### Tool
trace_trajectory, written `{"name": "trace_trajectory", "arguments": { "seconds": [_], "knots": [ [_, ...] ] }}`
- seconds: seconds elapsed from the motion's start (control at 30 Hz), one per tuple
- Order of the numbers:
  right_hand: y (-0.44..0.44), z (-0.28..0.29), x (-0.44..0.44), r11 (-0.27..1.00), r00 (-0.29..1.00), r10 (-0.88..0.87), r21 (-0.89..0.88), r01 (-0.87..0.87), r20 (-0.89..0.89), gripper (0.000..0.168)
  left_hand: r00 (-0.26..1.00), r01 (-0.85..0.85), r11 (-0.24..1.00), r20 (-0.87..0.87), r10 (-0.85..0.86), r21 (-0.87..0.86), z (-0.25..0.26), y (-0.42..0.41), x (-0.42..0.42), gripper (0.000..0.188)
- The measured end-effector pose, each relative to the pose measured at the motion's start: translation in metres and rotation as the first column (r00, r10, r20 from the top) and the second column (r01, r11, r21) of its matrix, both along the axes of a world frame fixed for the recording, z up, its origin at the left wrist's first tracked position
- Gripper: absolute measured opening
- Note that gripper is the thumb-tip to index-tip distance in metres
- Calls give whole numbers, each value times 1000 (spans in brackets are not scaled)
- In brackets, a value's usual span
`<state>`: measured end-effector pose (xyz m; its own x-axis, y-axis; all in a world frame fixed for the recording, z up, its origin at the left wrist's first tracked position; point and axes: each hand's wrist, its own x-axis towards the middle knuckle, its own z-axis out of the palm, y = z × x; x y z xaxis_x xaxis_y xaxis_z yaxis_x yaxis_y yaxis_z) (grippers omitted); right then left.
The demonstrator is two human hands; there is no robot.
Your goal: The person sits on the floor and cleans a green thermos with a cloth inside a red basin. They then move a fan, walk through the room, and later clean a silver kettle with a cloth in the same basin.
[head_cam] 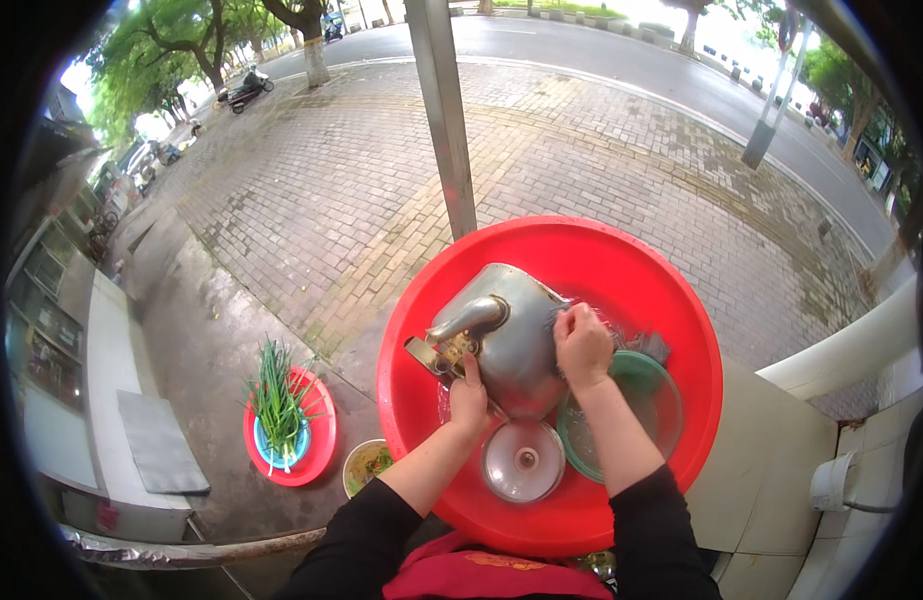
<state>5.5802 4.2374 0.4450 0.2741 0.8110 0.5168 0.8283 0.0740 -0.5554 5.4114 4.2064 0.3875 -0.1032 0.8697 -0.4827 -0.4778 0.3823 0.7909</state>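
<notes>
A large metal kettle lies tilted in a wide red plastic basin, its spout toward the left. My left hand grips the kettle by its handle fitting, thumb upward. Against the kettle's right side, my right hand presses a grey scouring pad, mostly covered by the fingers. A round metal lid with a central knob rests just below the kettle. Partly under my right forearm is a green translucent plastic bowl. A crumpled grey cloth lies beside that bowl.
Scallions fill a blue basket in a smaller red basin on the ground. A bowl of vegetable scraps stands nearby. A metal post rises behind the large basin. A white bucket is at right.
</notes>
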Motion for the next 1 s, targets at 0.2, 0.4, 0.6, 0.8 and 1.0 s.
{"name": "trace_trajectory", "arguments": {
  "seconds": [0.2, 0.4, 0.6, 0.8, 1.0],
  "knots": [
    [-34, 5, -78, 960, 942, 271, 16, -280, 197, 21, 994, 8, 998, -107, -1, 62, -1, -9, -6, 76],
    [56, 25, -2, 996, 927, 40, -93, -6, 373, 17, 980, 27, 998, -198, -17, 52, 38, -7, 14, 79],
    [-18, 13, -68, 953, 936, 301, -51, -297, 182, 16, 957, 11, 997, -289, 13, 81, 24, -2, -9, 76],
    [71, 27, -17, 991, 909, 66, -131, -13, 411, 14, 968, 80, 996, -243, -66, 49, 21, -4, 12, 72],
    [3, 18, -58, 979, 963, 188, -117, -168, 191, 13, 963, 113, 992, -252, -96, 57, 29, -13, -9, 68]
  ]
}}
